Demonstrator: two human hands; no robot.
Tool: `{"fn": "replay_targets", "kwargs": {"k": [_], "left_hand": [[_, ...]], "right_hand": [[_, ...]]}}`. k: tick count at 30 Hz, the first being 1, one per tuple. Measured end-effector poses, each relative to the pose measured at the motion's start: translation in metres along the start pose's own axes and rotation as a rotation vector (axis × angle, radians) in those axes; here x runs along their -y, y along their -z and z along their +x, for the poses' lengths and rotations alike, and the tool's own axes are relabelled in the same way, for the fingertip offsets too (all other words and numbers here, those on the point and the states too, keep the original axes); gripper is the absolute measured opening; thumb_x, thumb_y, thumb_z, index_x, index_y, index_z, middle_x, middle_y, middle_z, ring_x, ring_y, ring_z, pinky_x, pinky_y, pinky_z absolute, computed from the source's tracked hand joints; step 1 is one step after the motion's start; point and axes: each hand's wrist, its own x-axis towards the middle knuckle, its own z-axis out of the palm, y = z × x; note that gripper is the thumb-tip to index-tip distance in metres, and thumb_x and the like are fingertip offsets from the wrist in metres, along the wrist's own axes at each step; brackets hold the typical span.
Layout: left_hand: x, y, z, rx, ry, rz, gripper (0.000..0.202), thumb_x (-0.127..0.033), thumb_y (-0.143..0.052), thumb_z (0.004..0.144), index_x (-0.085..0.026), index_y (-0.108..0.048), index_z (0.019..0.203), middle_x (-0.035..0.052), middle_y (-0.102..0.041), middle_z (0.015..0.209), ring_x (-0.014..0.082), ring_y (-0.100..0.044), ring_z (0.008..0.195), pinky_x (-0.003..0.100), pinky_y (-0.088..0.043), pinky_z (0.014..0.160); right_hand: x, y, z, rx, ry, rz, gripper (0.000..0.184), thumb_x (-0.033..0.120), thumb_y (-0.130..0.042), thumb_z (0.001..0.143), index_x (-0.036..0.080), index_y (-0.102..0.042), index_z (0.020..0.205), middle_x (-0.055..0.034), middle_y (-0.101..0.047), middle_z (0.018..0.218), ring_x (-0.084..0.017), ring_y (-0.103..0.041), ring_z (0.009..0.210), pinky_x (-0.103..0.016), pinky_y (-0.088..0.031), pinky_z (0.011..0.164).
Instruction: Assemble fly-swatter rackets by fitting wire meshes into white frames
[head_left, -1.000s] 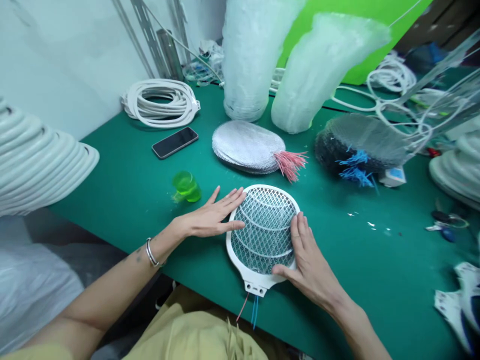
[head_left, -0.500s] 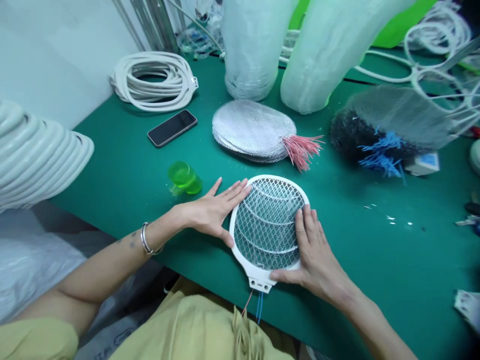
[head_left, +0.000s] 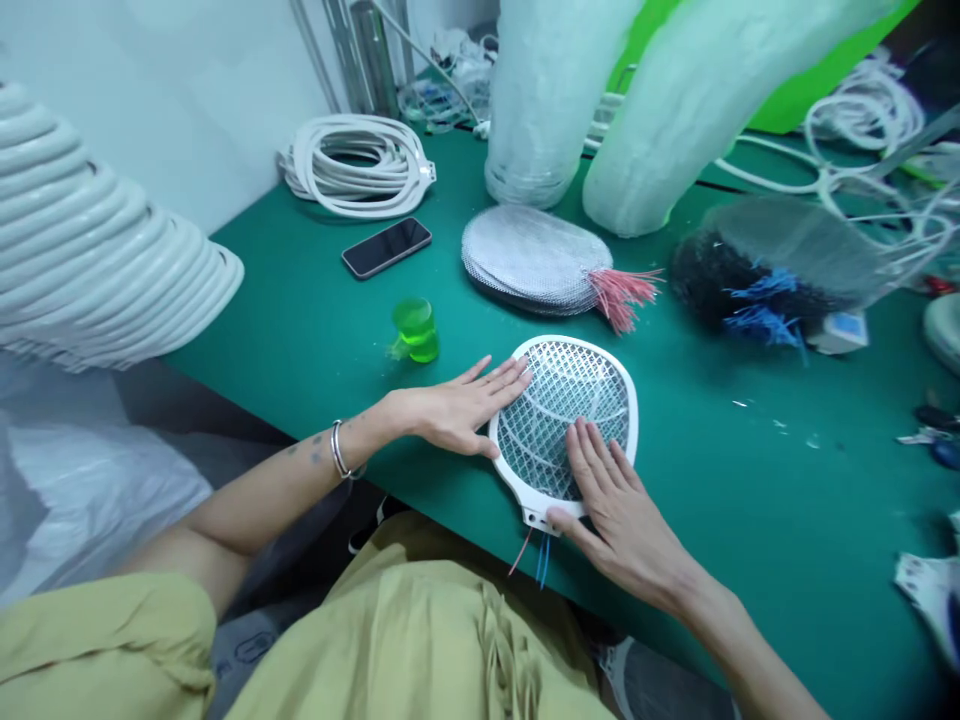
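Observation:
A white round frame with a wire mesh (head_left: pixel 570 395) lies flat on the green table (head_left: pixel 750 480), red and blue wires hanging from its neck over the table's near edge. My left hand (head_left: pixel 461 408) lies flat with fingers stretched against the frame's left rim. My right hand (head_left: pixel 611 505) rests open on the mesh, fingers spread, thumb at the neck.
A green cup (head_left: pixel 415 331), a phone (head_left: pixel 386 247), a mesh stack with pink wires (head_left: pixel 540 260) and a dark mesh pile with blue wires (head_left: pixel 757 280) lie behind. White frame stacks (head_left: pixel 97 260) stand left, bagged stacks (head_left: pixel 544 90) and a frame pile (head_left: pixel 360 165) at the back.
My right hand has slid from the frame's right rim onto the mesh. The view has shifted, so the frame sits a little further right and looks smaller.

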Motion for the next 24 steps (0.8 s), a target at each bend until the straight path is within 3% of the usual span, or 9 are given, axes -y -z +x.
{"fn": "replay_targets", "kwargs": {"k": [3, 8, 12, 13, 15, 17, 18, 21, 24], "left_hand": [[-0.004, -0.011, -0.001, -0.021, 0.007, -0.037, 0.095, -0.062, -0.042, 0.089, -0.012, 0.008, 0.153, 0.008, 0.019, 0.158, 0.0254, 0.019, 0.145, 0.042, 0.009, 0.118], [-0.005, -0.033, 0.004, -0.161, 0.036, -0.014, 0.107, -0.073, -0.044, 0.082, -0.013, 0.009, 0.153, 0.0094, 0.022, 0.156, 0.0299, 0.02, 0.144, 0.049, 0.014, 0.116], [-0.011, -0.024, -0.004, -0.189, -0.003, -0.02, 0.106, -0.074, -0.048, 0.08, -0.017, 0.002, 0.154, 0.0106, 0.008, 0.16, 0.0305, 0.011, 0.146, 0.051, 0.01, 0.117], [-0.012, -0.018, -0.009, -0.246, -0.016, -0.026, 0.101, -0.072, -0.049, 0.082, -0.019, -0.002, 0.154, 0.0102, 0.0, 0.161, 0.0294, 0.005, 0.147, 0.049, 0.006, 0.118], [-0.012, -0.005, -0.024, -0.506, 0.054, -0.028, 0.085, -0.063, -0.049, 0.088, -0.025, -0.01, 0.154, 0.0081, -0.015, 0.16, 0.0278, -0.008, 0.148, 0.049, -0.006, 0.119], [-0.004, 0.003, -0.037, -0.838, 0.253, -0.006, 0.077, -0.058, -0.054, 0.088, -0.03, -0.019, 0.151, 0.0078, -0.022, 0.158, 0.0321, -0.016, 0.146, 0.055, -0.018, 0.116], [0.003, 0.003, -0.041, -0.951, 0.362, 0.012, 0.075, -0.056, -0.06, 0.086, -0.032, -0.026, 0.148, 0.0087, -0.023, 0.157, 0.0359, -0.02, 0.144, 0.058, -0.026, 0.112], [0.027, -0.002, -0.044, -1.025, 0.549, 0.068, 0.058, -0.041, -0.068, 0.084, -0.031, -0.045, 0.136, 0.0103, -0.027, 0.15, 0.039, -0.04, 0.132, 0.052, -0.05, 0.094], [0.031, -0.01, -0.04, -1.04, 0.559, 0.1, 0.043, -0.027, -0.064, 0.087, -0.029, -0.051, 0.128, 0.0088, -0.036, 0.139, 0.0312, -0.053, 0.12, 0.042, -0.058, 0.085]], "right_hand": [[0.0, -0.007, 0.003, 0.011, -0.027, -0.076, 0.093, 0.07, -0.034, 0.088, 0.018, 0.008, 0.153, -0.0107, -0.001, 0.16, -0.026, -0.002, 0.146, -0.049, -0.017, 0.118], [0.0, -0.008, 0.005, 0.053, -0.04, -0.109, 0.091, 0.072, -0.03, 0.088, 0.02, 0.008, 0.153, -0.0085, 0.002, 0.16, -0.026, -0.001, 0.146, -0.047, -0.016, 0.118], [0.001, -0.006, 0.006, 0.075, -0.043, -0.108, 0.091, 0.072, -0.031, 0.088, 0.022, 0.01, 0.152, -0.0086, 0.003, 0.159, -0.026, -0.002, 0.145, -0.047, -0.018, 0.117], [0.001, -0.006, 0.006, 0.081, -0.045, -0.101, 0.091, 0.072, -0.032, 0.088, 0.022, 0.011, 0.152, -0.0084, 0.004, 0.159, -0.026, -0.002, 0.145, -0.047, -0.018, 0.117], [0.001, -0.005, 0.007, 0.085, -0.05, -0.085, 0.09, 0.071, -0.033, 0.088, 0.024, 0.011, 0.151, -0.0072, 0.004, 0.159, -0.026, -0.002, 0.145, -0.047, -0.017, 0.117], [0.0, -0.004, 0.007, 0.091, -0.053, -0.068, 0.09, 0.071, -0.033, 0.088, 0.025, 0.011, 0.151, -0.0061, 0.005, 0.159, -0.027, -0.002, 0.145, -0.048, -0.016, 0.118], [0.0, -0.004, 0.007, 0.097, -0.054, -0.058, 0.089, 0.071, -0.033, 0.088, 0.025, 0.01, 0.151, -0.0059, 0.005, 0.159, -0.027, -0.001, 0.145, -0.048, -0.016, 0.118], [0.0, 0.001, 0.007, 0.127, -0.061, -0.019, 0.088, 0.07, -0.032, 0.089, 0.023, 0.009, 0.151, -0.0066, 0.006, 0.159, -0.027, 0.002, 0.145, -0.049, -0.013, 0.118], [0.0, 0.005, 0.007, 0.177, -0.057, 0.024, 0.087, 0.069, -0.029, 0.09, 0.021, 0.009, 0.152, -0.0074, 0.01, 0.158, -0.026, 0.006, 0.144, -0.049, -0.01, 0.118]]}}
